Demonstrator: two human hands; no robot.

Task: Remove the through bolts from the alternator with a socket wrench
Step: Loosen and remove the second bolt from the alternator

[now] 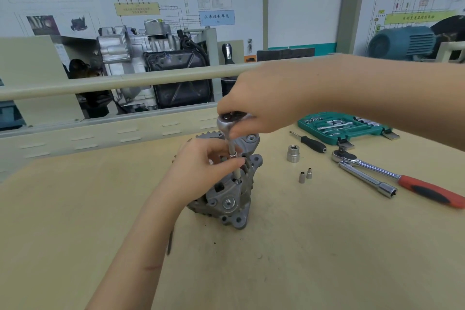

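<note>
Scene: a grey cast-metal alternator point(227, 194) stands on a pale wooden workbench point(276, 259), between the person's two forearms.
Right hand: the right hand point(266, 100) is curled over the chrome ratchet head of a small socket wrench point(230, 122), gripping it from above.
Left hand: the left hand point(206, 161) pinches the slim extension bar and socket point(232, 152) between thumb and fingertips.
Key relation: the bar's long axis runs nearly upright, straight down from the ratchet head into the alternator housing; the bolt itself is hidden under the socket.
Nearer hand: the left, right beside the socket.
Judgement: loosening appears under way.
Also there: a red-handled ratchet point(402, 181) and a green socket case point(344, 127), both at the right.
</note>
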